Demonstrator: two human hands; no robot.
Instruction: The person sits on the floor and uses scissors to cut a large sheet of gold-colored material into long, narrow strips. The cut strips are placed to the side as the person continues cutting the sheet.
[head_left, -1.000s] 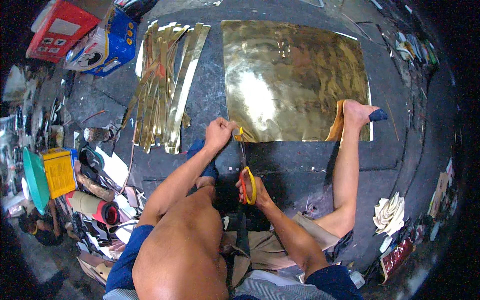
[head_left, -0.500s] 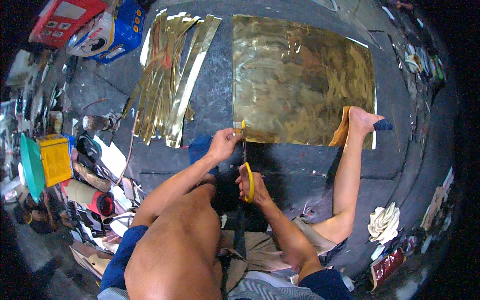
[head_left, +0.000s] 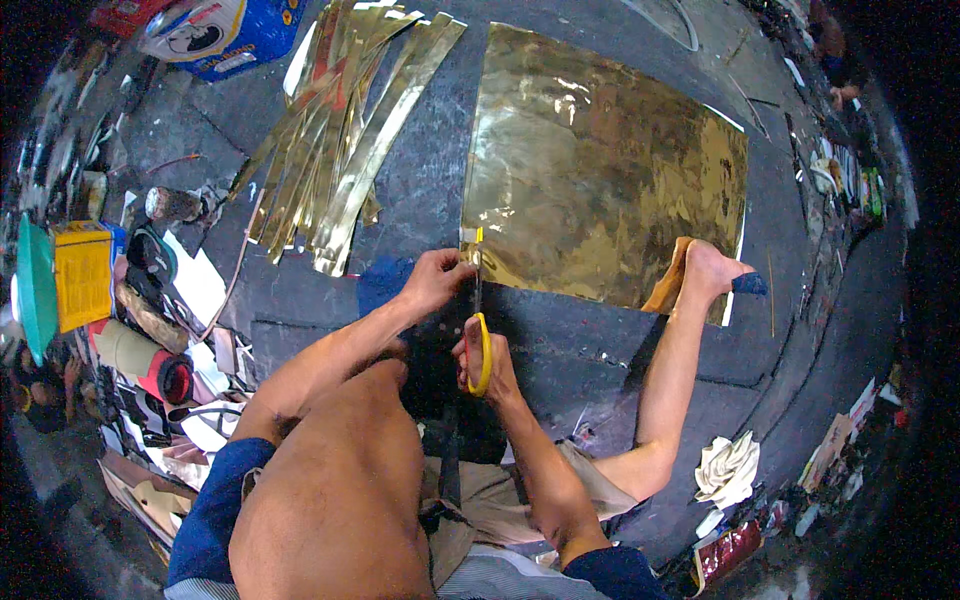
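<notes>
A shiny gold sheet [head_left: 600, 160] with white edges lies flat on the dark floor ahead of me. At its near left corner, my left hand [head_left: 436, 280] pinches the narrow edge strip with thumb and fingers. My right hand [head_left: 487, 362] is closed round the yellow handles of a pair of scissors [head_left: 484, 350]. The blades point away from me and lie at the sheet's near edge, just right of my left fingers. How far they have cut in is too small to tell. My bare foot [head_left: 708, 270] rests on the sheet's near right corner.
Several cut gold strips [head_left: 350, 140] lie heaped left of the sheet. Farther left are a blue box [head_left: 225, 40], a yellow tin [head_left: 83, 275], a beige-and-red cylinder [head_left: 140, 360] and scraps. A crumpled cream cloth [head_left: 727, 470] and a dark red packet [head_left: 727, 555] lie at the right.
The whole view has turned slightly, so the sheet and strips appear tilted. Both hands stay at the sheet's near left corner, with the same pinch and scissors grip.
</notes>
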